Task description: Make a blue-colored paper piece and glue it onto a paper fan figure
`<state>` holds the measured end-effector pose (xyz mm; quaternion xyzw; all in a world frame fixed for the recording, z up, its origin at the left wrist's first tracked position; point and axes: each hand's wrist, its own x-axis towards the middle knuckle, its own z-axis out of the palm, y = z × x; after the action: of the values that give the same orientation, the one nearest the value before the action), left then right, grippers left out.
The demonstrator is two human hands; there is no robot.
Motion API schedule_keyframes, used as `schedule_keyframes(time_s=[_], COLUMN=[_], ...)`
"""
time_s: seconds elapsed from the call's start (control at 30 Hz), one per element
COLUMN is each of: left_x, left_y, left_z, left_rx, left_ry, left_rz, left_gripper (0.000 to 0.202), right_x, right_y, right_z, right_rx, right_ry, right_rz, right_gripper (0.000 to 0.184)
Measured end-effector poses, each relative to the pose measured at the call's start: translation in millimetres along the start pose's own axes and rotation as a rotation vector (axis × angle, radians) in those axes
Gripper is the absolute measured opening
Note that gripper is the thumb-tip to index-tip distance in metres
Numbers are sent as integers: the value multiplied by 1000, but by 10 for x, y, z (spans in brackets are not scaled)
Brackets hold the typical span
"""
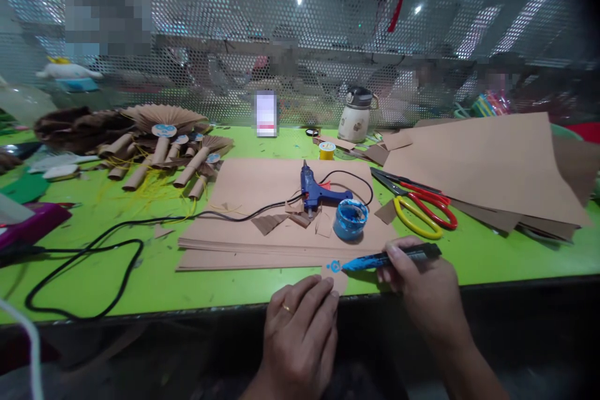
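Right hand (pixel 417 281) closed round blue-smeared pen (pixel 389 256), tip on small card piece (pixel 335 275) just in front of paint pot (pixel 350 219), at table edge. Left hand (pixel 300 325) loosely curled, gripping nothing, fingertips on card's near edge, likely pinning it against sliding. Pot open, kept within reach. Glue gun (pixel 319 192) just behind pot. Scissors (pixel 417 203) right of pot. Black cable (pixel 117 244) trails left of pot, clear of hands.

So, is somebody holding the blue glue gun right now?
No, the glue gun lies on the brown paper sheets, while the right hand holds a blue-smeared tool.
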<state>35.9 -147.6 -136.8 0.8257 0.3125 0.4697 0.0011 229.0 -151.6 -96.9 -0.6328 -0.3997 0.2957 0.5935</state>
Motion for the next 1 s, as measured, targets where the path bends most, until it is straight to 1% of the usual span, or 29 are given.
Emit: schedule_keyframes(time_s=[0.23, 0.47, 0.57, 0.77, 0.9, 1.0], left_x=[11, 13, 13, 42, 52, 47], left_y=[0, 4, -1, -2, 3, 1], left_z=[-10, -19, -20, -27, -26, -25], left_rx=[0, 3, 1, 11, 7, 10], left_ry=[-16, -5, -5, -3, -6, -14], left_rz=[7, 5, 11, 15, 15, 12], left_gripper=[30, 31, 30, 29, 29, 30], right_x=[19, -9, -18, 3, 18, -3], right_y=[-56, -57, -56, -21, 12, 2], right_z=[1, 20, 19, -9, -32, -18], right_rx=[-115, -82, -67, -120, -147, -128], right_ry=[-94, -21, -34, -54, -73, -53], right_rz=[-21, -14, -23, -26, -18, -6], right_gripper=[25, 27, 27, 19, 19, 20])
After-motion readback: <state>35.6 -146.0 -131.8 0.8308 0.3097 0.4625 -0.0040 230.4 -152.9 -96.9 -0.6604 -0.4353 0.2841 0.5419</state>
